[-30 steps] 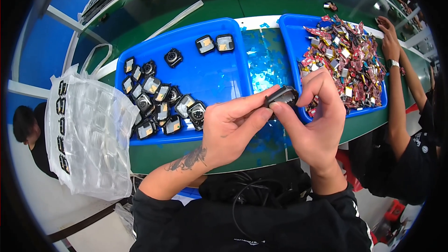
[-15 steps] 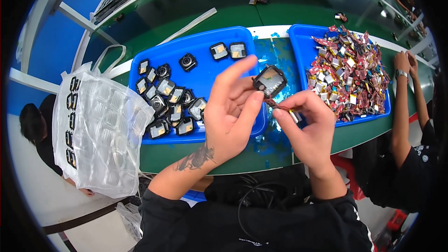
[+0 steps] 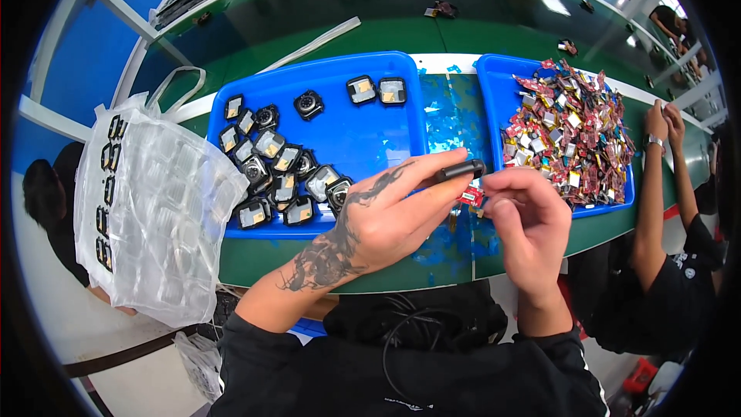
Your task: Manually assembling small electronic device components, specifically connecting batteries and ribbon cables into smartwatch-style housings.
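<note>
My left hand (image 3: 394, 216) grips a black smartwatch case (image 3: 461, 171), which is seen edge-on. Just below the case, between my two hands, shows a small red circuit board (image 3: 471, 196). My right hand (image 3: 532, 224) has its fingers curled in a pinch at the board's right side; its fingertips partly hide what they hold. On the left, a blue tray (image 3: 370, 139) contains several black watch cases (image 3: 284, 188), some showing pale inner faces. To the right, another blue tray (image 3: 494, 93) is heaped with red boards and silver batteries (image 3: 571, 135).
Clear plastic packaging (image 3: 154, 208) hangs over the left tray's side. Blue scraps (image 3: 451, 127) litter the green table between the trays. Beyond a white rail runs a green conveyor (image 3: 370, 15) carrying scattered small parts. A co-worker's arms (image 3: 656, 193) are at the right; another person stands left.
My left hand has turned over, so its back faces up and the case is now edge-on. The red board has come into view below the case. My right hand has shifted slightly right.
</note>
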Action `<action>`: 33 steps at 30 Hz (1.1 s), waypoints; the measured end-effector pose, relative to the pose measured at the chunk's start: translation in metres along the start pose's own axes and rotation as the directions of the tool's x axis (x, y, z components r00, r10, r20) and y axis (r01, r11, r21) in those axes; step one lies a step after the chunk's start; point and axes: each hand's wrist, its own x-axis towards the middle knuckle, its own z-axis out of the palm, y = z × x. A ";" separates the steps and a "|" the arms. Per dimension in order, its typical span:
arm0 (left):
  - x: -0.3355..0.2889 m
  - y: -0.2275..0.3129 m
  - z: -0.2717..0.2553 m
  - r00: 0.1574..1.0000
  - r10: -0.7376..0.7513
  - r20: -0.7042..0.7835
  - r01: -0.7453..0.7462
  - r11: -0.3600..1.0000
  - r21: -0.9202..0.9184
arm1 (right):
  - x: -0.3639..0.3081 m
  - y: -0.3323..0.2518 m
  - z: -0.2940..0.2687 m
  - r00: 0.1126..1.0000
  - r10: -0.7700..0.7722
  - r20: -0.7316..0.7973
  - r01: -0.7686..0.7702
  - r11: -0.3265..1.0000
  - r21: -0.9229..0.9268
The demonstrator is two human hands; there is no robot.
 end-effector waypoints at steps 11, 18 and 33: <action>-0.003 0.005 -0.002 0.934 -0.285 0.215 0.342 0.888 -0.307 | 0.008 0.008 -0.012 0.970 0.138 0.201 -0.206 0.905 0.373; -0.007 0.006 0.007 0.745 -0.541 0.389 0.646 0.442 -0.622 | -0.007 0.008 0.002 0.968 0.247 0.040 -0.234 0.837 0.495; -0.006 0.010 0.011 0.753 -0.545 0.368 0.616 0.389 -0.685 | -0.006 0.019 0.013 0.975 -0.088 -0.205 0.074 0.994 -0.075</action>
